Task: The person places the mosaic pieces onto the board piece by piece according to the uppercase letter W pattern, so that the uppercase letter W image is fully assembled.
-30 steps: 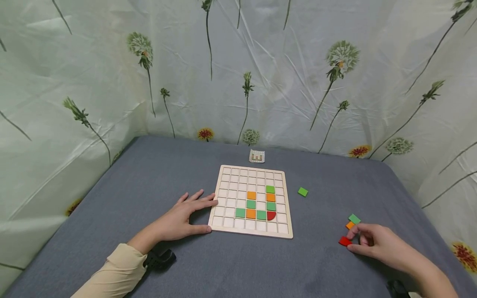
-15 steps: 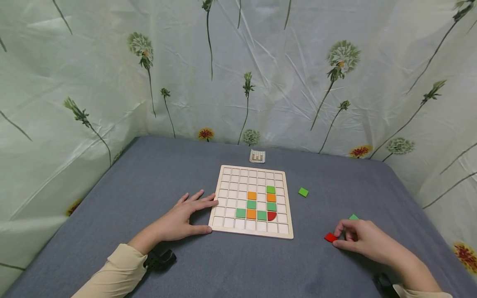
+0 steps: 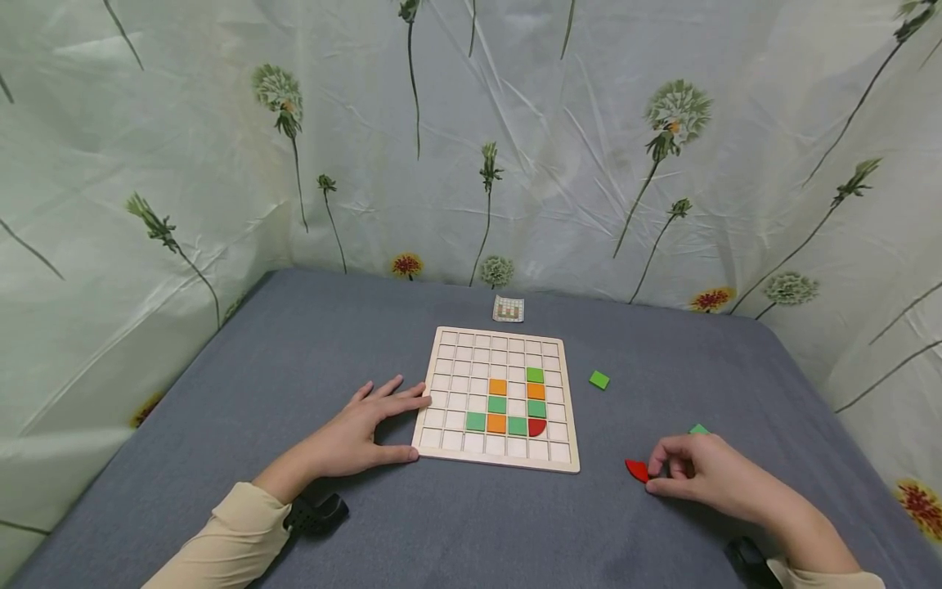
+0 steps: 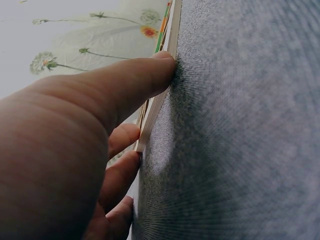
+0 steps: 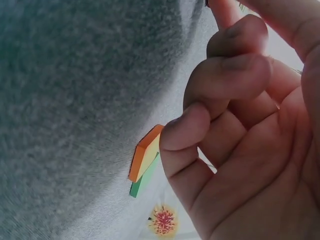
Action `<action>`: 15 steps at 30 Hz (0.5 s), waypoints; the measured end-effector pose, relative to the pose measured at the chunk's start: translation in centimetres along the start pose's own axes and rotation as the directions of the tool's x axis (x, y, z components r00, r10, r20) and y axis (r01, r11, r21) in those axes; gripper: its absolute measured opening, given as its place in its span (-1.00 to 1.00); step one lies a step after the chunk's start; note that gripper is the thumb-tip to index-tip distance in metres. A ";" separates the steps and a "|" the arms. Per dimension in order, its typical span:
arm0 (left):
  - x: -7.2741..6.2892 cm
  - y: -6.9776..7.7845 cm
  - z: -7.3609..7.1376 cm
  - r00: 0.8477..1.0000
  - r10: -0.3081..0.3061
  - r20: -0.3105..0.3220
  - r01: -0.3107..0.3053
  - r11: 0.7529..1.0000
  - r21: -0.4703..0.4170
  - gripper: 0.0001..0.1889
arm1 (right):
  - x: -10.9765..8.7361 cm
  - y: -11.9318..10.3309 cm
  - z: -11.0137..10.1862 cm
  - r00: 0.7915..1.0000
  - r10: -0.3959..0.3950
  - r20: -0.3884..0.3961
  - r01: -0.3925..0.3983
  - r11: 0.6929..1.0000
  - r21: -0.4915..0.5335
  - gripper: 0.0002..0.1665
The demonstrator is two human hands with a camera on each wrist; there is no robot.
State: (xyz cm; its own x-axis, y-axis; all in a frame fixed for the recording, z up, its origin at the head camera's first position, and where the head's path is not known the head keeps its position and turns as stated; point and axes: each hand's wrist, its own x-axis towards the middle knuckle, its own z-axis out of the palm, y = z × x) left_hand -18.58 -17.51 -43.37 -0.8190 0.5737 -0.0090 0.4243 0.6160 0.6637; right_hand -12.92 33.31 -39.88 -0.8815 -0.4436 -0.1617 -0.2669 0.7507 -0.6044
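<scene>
A wooden grid board (image 3: 456, 368) lies mid-table with several green and orange square tiles and one red quarter-round tile (image 3: 537, 427) in its cells. Spread fingers of my left hand (image 3: 346, 438) rest along the board's left edge, the thumb at its near left corner; the left wrist view shows thumb and fingertips against that edge. Right of the board, my right hand (image 3: 724, 478) pinches another red quarter-round tile (image 3: 635, 469) between thumb and index finger, low over the cloth. In the right wrist view its other fingers are curled, and the pinched tile is out of sight.
A light green tile (image 3: 599, 379) lies just right of the board. Behind the right hand are a green tile (image 3: 698, 429) and an orange tile (image 5: 144, 155), the latter hidden in the head view. A small patterned card (image 3: 508, 309) lies beyond the board.
My right hand has carried the red quarter-round tile left toward the board, away from the loose green and orange tiles, covering the orange one in the head view. My left hand stays put.
</scene>
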 end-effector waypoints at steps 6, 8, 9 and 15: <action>0.0 0.1 0.0 1.000 -0.005 0.001 0.005 1.000 -0.001 -0.21 | 0.3 0.2 -0.1 1.000 -0.028 -0.009 0.028 1.000 0.004 -0.63; 0.0 0.0 0.0 1.000 -0.005 0.001 0.005 1.000 -0.001 -0.21 | 0.5 0.2 -0.2 1.000 -0.015 0.012 0.015 1.000 0.021 -0.56; 0.0 0.0 0.0 1.000 -0.005 0.001 0.005 1.000 -0.001 -0.21 | 0.6 0.2 -0.2 1.000 -0.008 0.028 0.007 0.999 0.037 -0.52; 0.0 0.1 0.0 1.000 -0.010 0.003 0.010 1.000 0.002 -0.21 | 1.0 0.0 -0.2 0.996 0.007 0.089 -0.017 0.993 0.119 -0.50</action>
State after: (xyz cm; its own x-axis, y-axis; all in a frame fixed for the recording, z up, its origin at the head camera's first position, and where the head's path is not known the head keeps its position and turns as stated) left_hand -18.52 -17.45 -43.30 -0.8223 0.5688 -0.0176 0.4166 0.6227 0.6623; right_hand -13.86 33.02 -39.87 -0.8453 -0.4801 -0.2344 -0.2032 0.6947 -0.6900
